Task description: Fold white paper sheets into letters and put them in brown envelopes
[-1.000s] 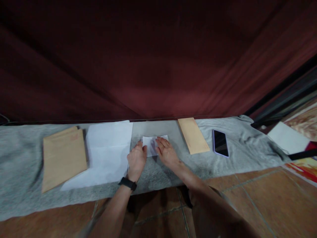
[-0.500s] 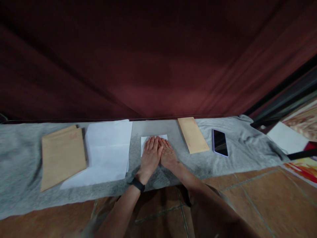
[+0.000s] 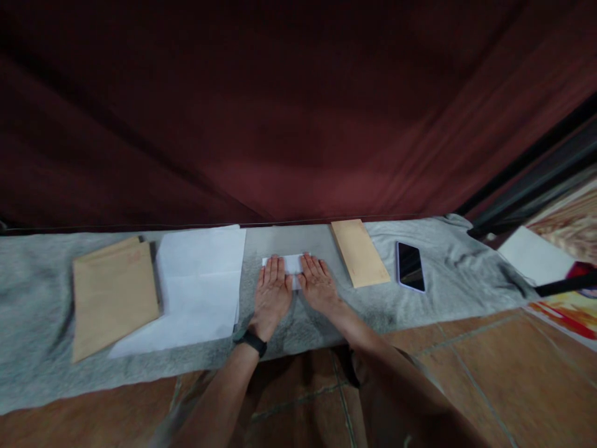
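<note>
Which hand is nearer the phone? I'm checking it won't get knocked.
The right hand. It lies flat on the folded white paper, with the small brown envelope between it and the phone. The left hand lies beside it, farther from the phone.

Left hand [image 3: 272,292] slid left, right hand [image 3: 318,286] right; both now flat on folded paper [image 3: 293,264].

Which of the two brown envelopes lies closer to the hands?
The narrow brown envelope, just beyond the right hand. The large brown envelope lies far left, past the white sheet.
</note>
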Available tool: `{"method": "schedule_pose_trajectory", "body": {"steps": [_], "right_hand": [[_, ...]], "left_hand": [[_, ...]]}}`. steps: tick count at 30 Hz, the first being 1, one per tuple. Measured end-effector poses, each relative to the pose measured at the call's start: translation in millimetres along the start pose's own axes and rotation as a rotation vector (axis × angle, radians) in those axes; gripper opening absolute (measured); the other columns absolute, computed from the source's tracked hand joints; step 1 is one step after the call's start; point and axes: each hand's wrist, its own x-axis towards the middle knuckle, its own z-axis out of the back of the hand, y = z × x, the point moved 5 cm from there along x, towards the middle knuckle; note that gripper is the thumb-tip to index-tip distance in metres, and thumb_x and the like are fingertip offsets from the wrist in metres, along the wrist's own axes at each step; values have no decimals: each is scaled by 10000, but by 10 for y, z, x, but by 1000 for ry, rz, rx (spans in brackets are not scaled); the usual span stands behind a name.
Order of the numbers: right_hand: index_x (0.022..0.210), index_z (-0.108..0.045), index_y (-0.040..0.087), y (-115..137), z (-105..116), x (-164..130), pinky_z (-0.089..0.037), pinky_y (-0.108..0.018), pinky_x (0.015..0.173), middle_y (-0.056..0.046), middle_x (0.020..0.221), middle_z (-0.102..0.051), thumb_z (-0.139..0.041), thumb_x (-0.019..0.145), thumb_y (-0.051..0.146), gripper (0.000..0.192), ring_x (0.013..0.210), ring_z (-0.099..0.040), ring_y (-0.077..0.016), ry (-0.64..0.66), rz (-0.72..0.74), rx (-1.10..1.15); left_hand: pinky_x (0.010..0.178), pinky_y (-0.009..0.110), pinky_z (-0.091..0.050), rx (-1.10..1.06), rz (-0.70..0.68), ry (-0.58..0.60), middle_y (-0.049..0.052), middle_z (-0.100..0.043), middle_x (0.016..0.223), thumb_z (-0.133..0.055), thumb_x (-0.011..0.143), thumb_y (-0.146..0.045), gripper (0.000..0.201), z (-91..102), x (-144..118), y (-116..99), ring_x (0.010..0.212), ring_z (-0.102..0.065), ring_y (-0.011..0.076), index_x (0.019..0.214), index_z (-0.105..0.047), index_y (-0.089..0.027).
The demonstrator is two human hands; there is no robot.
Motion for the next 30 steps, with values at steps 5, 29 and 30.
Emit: {"method": "schedule_pose_trajectory", "body": {"steps": [5,29,30], "right_hand": [[1560,-351,95,-148,46,-35,-243,-451,1229,-104,1615,-340,-290,1079,332,540,1493,-335,-263,7,-35,-27],[1541,-404,148,159,36,26,-213,-412,1264,-75,1624,-338,-310,1083,398,530,1512,-298,-213,90,154,103],[1546,-393,147,131,39,23,-212,-414,1262,-80,1627,-330,-306,1083,394,532,1514,-292,-214,90,149,91]], "left_hand": [[1241,465,-243,-8,35,-1,196,-332,1619,-286,1018,-347,617,-17,-2,96,1529,-261,290,1540,-334,-21],[1238,510,-213,0,62,32,174,-277,1647,-286,1016,-318,588,45,-14,160,1543,-219,291,1555,-339,-91],[1239,514,-208,-2,73,26,176,-286,1642,-287,1016,-324,589,54,-15,160,1541,-227,292,1552,-343,-87]]}}
